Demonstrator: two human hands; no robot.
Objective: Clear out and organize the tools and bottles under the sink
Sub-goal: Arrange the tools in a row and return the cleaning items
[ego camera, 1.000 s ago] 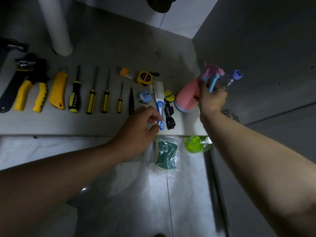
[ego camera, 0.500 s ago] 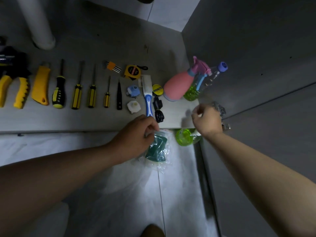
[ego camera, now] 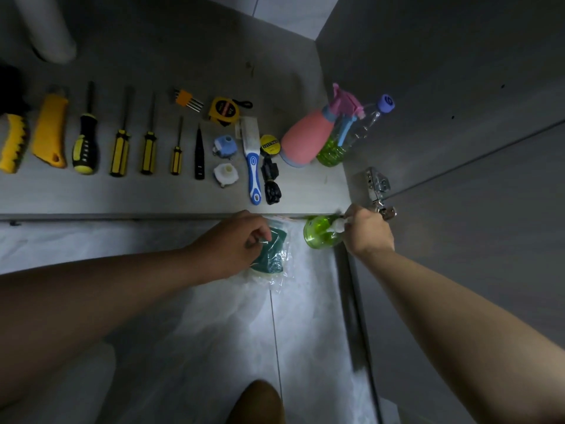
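Observation:
A clear plastic bag with green sponges [ego camera: 272,255] lies on the white floor just in front of the cabinet edge; my left hand [ego camera: 232,255] pinches its plastic. Right beside it stands a green bottle with a white top [ego camera: 319,232], and my right hand [ego camera: 368,231] grips that top. On the cabinet floor [ego camera: 153,197] a pink spray bottle [ego camera: 305,139] and a clear bottle of green liquid with a purple cap [ego camera: 351,136] lean against the right wall.
Screwdrivers [ego camera: 119,151], a yellow knife handle [ego camera: 50,133], pliers [ego camera: 12,145], a tape measure [ego camera: 224,111], a blue-handled brush [ego camera: 252,160] and small parts lie in a row on the cabinet floor. A door hinge [ego camera: 379,188] sits by my right hand. A white pipe [ego camera: 49,29] stands at back left.
My right hand set the pink spray bottle down by the wall, came back and took hold of the green bottle. My left hand moved from the brush down onto the sponge bag.

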